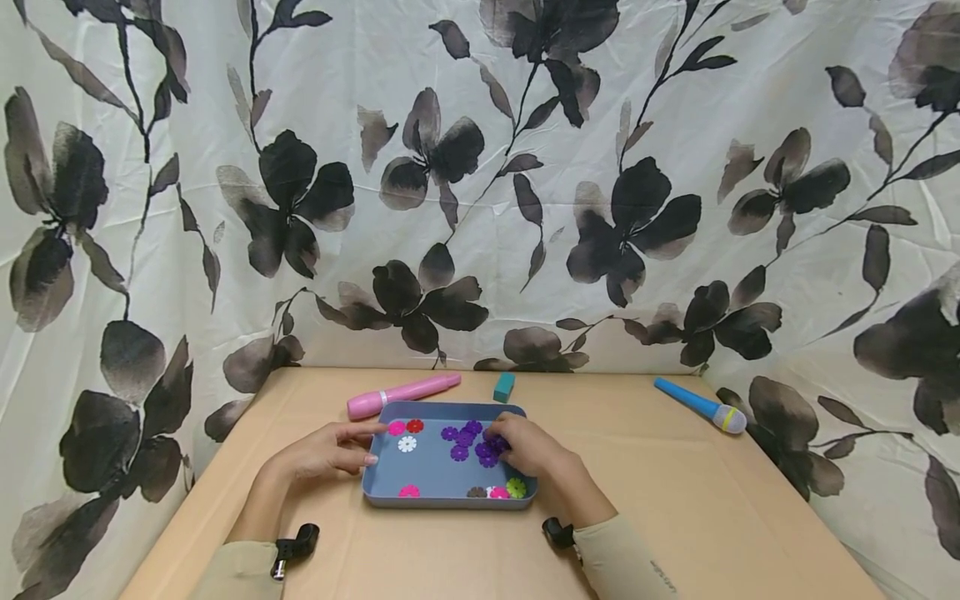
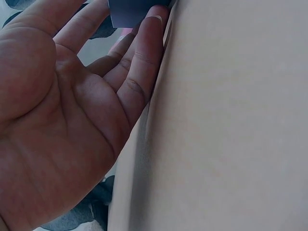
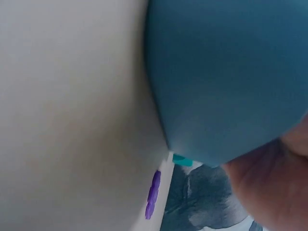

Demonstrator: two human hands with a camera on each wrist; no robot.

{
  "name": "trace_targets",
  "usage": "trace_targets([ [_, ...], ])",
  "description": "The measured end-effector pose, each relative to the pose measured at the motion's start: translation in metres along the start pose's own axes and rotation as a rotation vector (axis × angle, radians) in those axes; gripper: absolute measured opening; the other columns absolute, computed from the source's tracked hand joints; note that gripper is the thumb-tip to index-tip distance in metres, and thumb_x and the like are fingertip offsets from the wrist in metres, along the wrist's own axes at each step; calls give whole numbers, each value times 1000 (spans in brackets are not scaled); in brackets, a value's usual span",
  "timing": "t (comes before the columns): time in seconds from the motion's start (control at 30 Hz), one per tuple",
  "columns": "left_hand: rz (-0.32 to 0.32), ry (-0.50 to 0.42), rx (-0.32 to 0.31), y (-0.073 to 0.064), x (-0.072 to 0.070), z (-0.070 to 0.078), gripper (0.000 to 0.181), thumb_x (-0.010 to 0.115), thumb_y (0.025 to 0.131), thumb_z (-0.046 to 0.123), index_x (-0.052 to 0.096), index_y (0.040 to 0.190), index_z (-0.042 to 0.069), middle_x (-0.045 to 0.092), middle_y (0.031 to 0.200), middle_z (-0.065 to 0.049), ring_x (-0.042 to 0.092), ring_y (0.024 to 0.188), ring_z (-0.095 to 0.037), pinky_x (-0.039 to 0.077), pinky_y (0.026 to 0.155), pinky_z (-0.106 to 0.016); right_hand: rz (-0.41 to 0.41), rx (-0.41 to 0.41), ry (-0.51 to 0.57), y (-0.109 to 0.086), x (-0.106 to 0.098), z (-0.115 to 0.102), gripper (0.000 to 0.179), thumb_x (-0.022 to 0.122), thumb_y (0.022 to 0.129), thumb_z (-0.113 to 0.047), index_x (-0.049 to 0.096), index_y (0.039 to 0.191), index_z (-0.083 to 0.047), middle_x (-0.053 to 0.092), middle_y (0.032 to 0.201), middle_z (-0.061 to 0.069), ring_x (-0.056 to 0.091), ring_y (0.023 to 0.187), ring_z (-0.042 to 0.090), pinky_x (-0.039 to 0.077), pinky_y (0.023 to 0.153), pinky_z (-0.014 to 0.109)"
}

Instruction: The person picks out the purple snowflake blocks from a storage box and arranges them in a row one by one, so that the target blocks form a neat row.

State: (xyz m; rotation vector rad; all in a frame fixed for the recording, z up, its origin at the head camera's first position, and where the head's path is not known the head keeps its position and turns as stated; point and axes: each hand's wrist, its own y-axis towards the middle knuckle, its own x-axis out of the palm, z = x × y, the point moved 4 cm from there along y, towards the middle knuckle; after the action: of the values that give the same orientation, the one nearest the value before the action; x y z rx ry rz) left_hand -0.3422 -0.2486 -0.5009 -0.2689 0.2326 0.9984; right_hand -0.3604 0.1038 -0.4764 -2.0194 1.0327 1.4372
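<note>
We observe the left hand (image 1: 326, 452), fingers extended and grasping nothing, touching the left side of a blue-grey tray (image 1: 416, 479). Purple flower-shaped pieces (image 1: 460, 453) lie clustered in the tray's right half, beneath the fingertips of the right hand (image 1: 534, 447); we cannot tell whether it pinches any. Beyond the far rim, we note a teal block (image 1: 504, 387).

Beige sleeves (image 1: 238, 571) end partway down the forearms, the right one bearing small dark lettering (image 1: 654, 575). At each cuff sits a rounded black camera (image 1: 302, 542), the left one showing a shiny metallic part (image 1: 278, 570) beneath. The left hand (image 1: 326, 452) and right hand (image 1: 531, 447) are bare.
</note>
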Motion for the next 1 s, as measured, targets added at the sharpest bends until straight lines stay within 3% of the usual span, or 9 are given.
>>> trace_targets([
  [0.07,5,12,7,0,-1,1,70,78,94,16,47,154,1,59,119,-20,59,80,-19,55,72,-27,6,-7,-80,0,1,-2,31,73,94,0,72,124,-6,67,118,6,66,116,22,55,104,39],
  [0.17,6,14,12,1,-1,1,70,79,94,15,47,154,0,59,117,-18,59,80,-19,55,72,-27,7,-3,-103,0,1,-3,29,72,94,1,73,122,-7,68,113,3,65,112,19,55,103,38],
  [0.33,4,11,13,1,0,1,69,78,94,14,46,154,0,60,117,-19,59,79,-17,55,72,-26,-1,14,-48,0,0,-2,28,72,93,4,74,118,-8,68,109,1,63,105,15,56,100,37],
  [0.6,4,15,7,1,1,-1,70,78,94,15,46,154,1,61,115,-16,59,78,-17,54,71,-25,17,-15,22,-1,-2,1,17,82,87,-2,74,98,-13,64,94,-2,54,88,11,53,80,28],
  [1.0,2,28,17,2,1,-1,68,78,94,15,47,154,1,61,121,-19,60,80,-18,56,74,-27,7,-19,109,-1,-4,5,16,85,83,0,75,84,-13,66,89,-6,55,84,8,53,75,24],
])
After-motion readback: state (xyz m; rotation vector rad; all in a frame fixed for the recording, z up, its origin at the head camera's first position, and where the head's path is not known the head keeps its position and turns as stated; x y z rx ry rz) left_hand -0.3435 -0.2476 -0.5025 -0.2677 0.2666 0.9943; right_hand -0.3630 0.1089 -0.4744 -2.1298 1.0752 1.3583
